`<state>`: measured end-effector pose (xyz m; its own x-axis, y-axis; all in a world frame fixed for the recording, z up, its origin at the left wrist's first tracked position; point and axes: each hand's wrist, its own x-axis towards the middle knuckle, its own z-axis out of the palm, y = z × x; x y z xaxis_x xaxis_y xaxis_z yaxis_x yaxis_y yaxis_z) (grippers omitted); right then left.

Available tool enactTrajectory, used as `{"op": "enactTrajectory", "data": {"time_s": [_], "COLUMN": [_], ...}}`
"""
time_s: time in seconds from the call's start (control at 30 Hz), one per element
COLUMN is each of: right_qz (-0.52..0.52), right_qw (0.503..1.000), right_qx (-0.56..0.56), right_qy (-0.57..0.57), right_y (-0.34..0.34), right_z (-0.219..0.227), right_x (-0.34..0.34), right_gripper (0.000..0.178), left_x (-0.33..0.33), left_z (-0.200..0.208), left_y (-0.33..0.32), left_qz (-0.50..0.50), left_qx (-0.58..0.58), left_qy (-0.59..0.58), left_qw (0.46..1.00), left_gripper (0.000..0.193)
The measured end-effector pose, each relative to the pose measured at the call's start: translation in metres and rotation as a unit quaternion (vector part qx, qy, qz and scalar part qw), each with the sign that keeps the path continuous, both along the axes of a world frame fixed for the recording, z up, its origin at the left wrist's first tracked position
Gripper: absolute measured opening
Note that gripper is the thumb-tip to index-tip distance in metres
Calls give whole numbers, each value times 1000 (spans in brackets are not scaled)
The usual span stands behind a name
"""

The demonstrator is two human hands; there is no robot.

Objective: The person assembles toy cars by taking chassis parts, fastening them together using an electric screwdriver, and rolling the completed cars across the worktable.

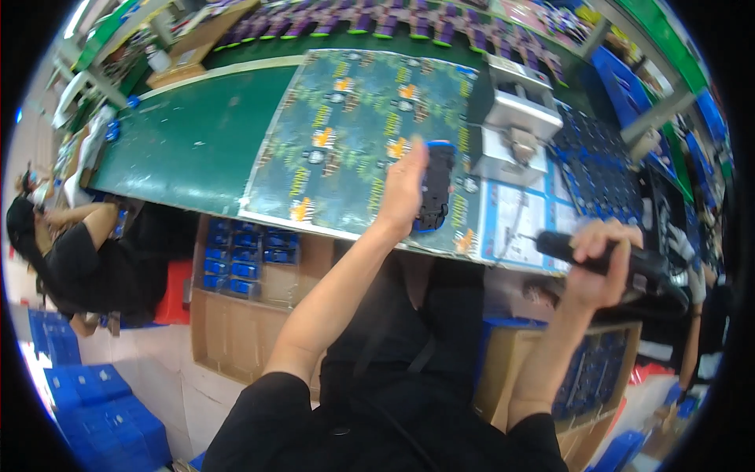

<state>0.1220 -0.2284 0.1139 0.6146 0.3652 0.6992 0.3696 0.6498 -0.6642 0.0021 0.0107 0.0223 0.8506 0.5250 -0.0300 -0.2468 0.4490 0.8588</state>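
Observation:
My left hand (403,193) is closed round the side of a black and blue toy car (437,187). The car's black underside faces up, and blue shows along its edges. It is held over a patterned sheet (346,149) on the green table. My right hand (604,263) grips a black electric screwdriver (557,246) near the table's front edge. The screwdriver's thin tip points left, towards the car but apart from it. Motion blurs both hands slightly.
A white and grey box-shaped device (511,149) stands right of the sheet. Beyond it lie rows of black and blue parts (594,161). Purple pieces (366,20) line the back. Cardboard boxes (236,334) with blue parts sit below the table. Another person (94,256) sits at left.

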Motion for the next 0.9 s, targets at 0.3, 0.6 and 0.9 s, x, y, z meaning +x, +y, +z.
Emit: {"op": "enactTrajectory", "data": {"time_s": [0.3, 0.6, 0.9], "right_qz": [-21, 27, 23], "right_qw": [997, 996, 996], "right_qx": [-23, -42, 13], "right_qy": [77, 73, 83], "right_y": [-44, -35, -76], "right_z": [-24, -31, 6], "right_x": [20, 31, 5], "right_gripper": [17, 14, 20], "left_x": [-94, -195, 22], "left_z": [30, 26, 3], "left_y": [129, 162, -100], "left_qz": [-83, 168, 51], "left_qx": [867, 836, 638], "left_qy": [210, 259, -90], "left_qw": [444, 454, 763], "left_gripper": [92, 74, 35]}}
